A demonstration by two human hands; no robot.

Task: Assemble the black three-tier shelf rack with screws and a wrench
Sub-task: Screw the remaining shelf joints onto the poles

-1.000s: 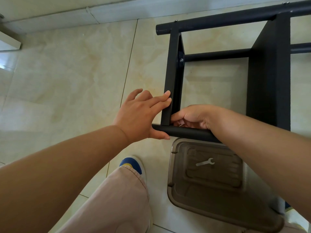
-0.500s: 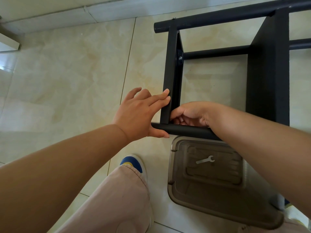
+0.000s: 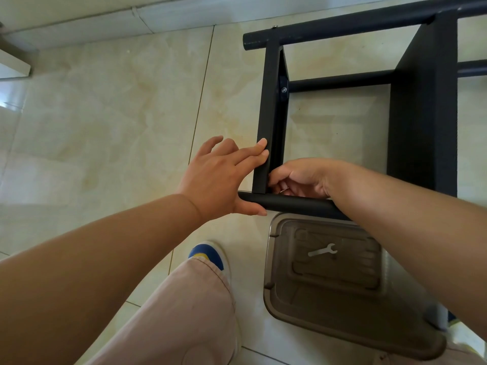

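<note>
Bracing the rack [image 3: 271,122] corner, the left hand [image 3: 218,180] lies open-fingered; the right hand [image 3: 300,177] curls inside, its hold unclear.

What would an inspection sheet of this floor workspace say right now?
Surface: pale tiled floor.
Job's things: black rack lying on its side; wrench unused in brown tray.
Clutter: nothing seen.
Hands: left hand braces the corner, straight fingers on the shelf panel, thumb on the near tube; right hand curled inside the corner, contents hidden.
Cables: nothing seen.
Surroundings: blue-toed shoe, trouser leg.
</note>
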